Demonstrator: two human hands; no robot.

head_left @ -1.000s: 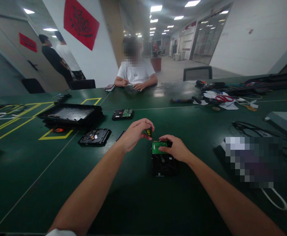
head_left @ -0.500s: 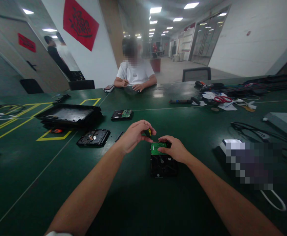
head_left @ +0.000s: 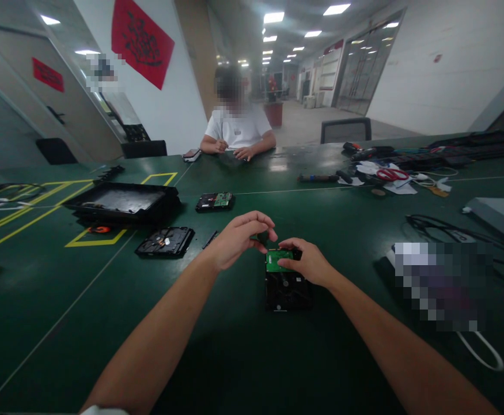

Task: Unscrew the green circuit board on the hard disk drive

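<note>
A black hard drive (head_left: 287, 288) with a green circuit board (head_left: 275, 260) lies on the green table (head_left: 243, 346) in front of me. My right hand (head_left: 306, 262) rests on its far end, fingers pressed on the board. My left hand (head_left: 238, 236) hovers just left of and above the drive's far corner, fingers curled in a pinch round a small dark tool with a yellow mark, mostly hidden by the fingers.
A black tray (head_left: 122, 202), an opened drive (head_left: 165, 241) and another drive (head_left: 215, 200) lie at the left. Tools, red scissors (head_left: 392, 173) and cables sit at the far right. A person in a white shirt (head_left: 238, 129) sits across the table.
My left fingers have curled further over the small tool, hiding its yellow mark. The right hand and drive have stayed put. The people standing at the far left have moved away.
</note>
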